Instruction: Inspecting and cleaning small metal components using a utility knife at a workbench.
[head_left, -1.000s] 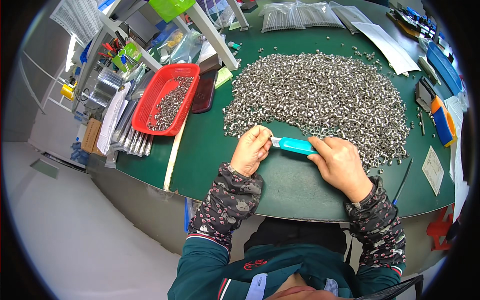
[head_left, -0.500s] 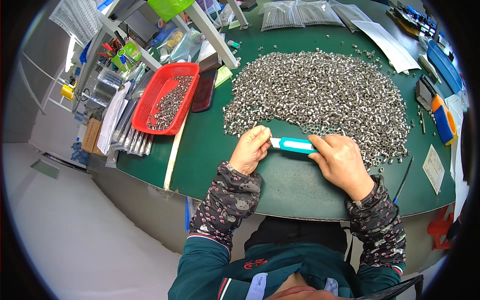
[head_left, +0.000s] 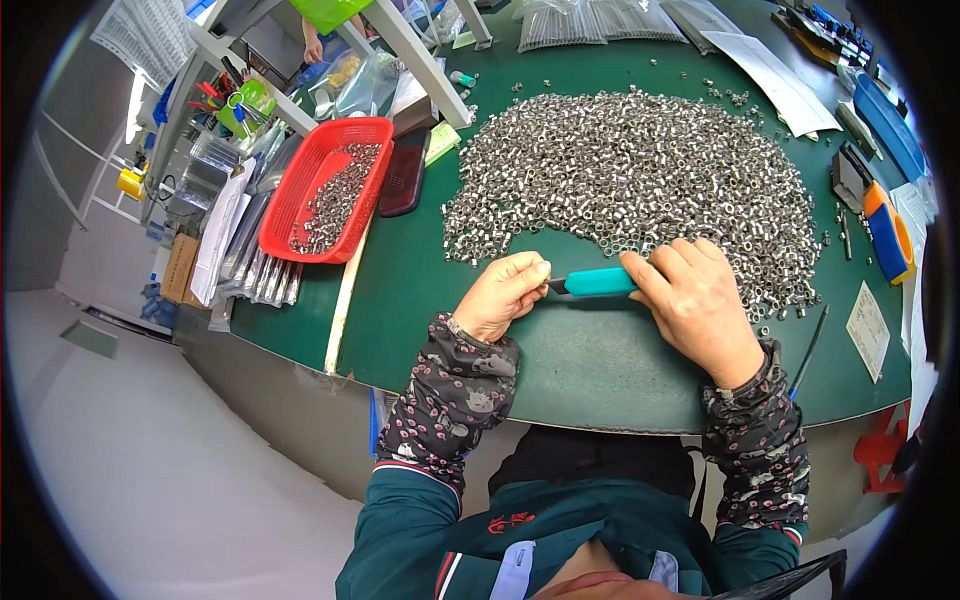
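My right hand (head_left: pixel 703 305) is wrapped round a teal utility knife (head_left: pixel 600 282), held level above the green table. Its blade end points left and meets the fingertips of my left hand (head_left: pixel 503 296). There the thumb and forefinger pinch a small metal ring, mostly hidden by the fingers. Just beyond both hands spreads a wide heap of small silver metal rings (head_left: pixel 640 175). On the left, a red plastic basket (head_left: pixel 272 222) holds more of these rings.
Beside the basket lie a dark phone-like slab (head_left: pixel 403 175) and stacked plastic packets (head_left: pixel 262 268). At right are an orange-and-blue tool (head_left: pixel 888 232), a pen (head_left: pixel 810 350), a paper slip (head_left: pixel 867 331) and a blue tray (head_left: pixel 890 130). Bagged rods (head_left: pixel 562 28) line the far edge. Another person's hand (head_left: pixel 313 48) shows at upper left.
The knife has turned in my right hand, its pale strip now out of sight and its blade looking dark. Both hands stay close together. Another person's hand has come into view at upper left.
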